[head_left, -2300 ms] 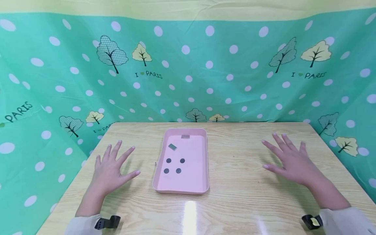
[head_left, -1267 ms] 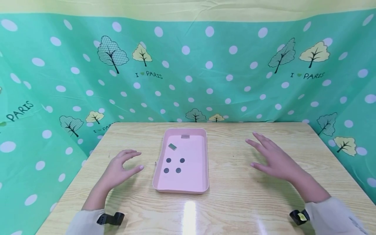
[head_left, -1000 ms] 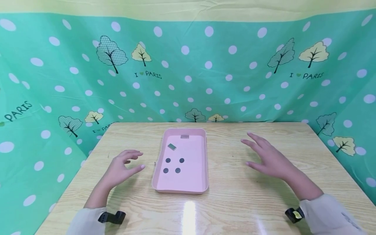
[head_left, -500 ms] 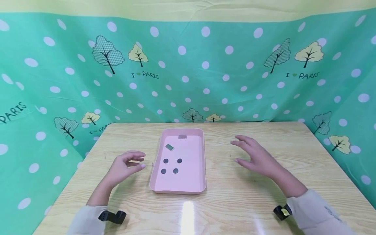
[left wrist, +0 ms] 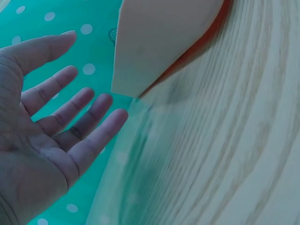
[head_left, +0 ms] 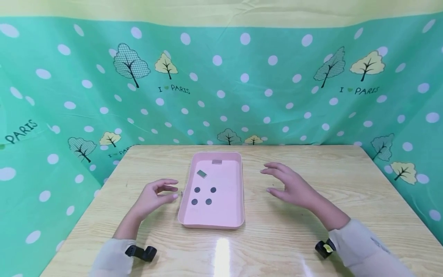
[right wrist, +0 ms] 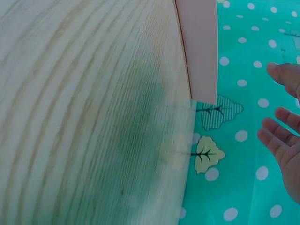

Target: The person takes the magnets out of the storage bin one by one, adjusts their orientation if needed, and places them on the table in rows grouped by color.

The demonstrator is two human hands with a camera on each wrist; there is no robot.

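Observation:
A shallow pink tray (head_left: pixel 235 192) lies on the wooden table. Inside it are several dark round discs, one of them a disc (head_left: pixel 213 190) right of the others, plus a small grey rectangular piece (head_left: pixel 202 174) lying aslant and another rectangular piece (head_left: pixel 217 162) by the far wall. My left hand (head_left: pixel 152 198) hovers just left of the tray, fingers relaxed and holding nothing. Farther off on the tray's right, my right hand (head_left: pixel 292 188) hangs with thumb and fingers apart. In the left wrist view the tray's outer wall (left wrist: pixel 159 42) stands beyond the fingertips; the right wrist view also shows its wall (right wrist: pixel 200 51).
The wooden table (head_left: pixel 277 246) ends at a green dotted curtain (head_left: pixel 221 77) behind and at the sides. A small dark camera (head_left: pixel 150 254) is strapped at the left wrist, and another camera (head_left: pixel 324 249) at the right.
Both hands have come inward toward the tray, the right one moving farther. Their widely spread fingers have drawn together and bent slightly. The tray and its pieces stay in place.

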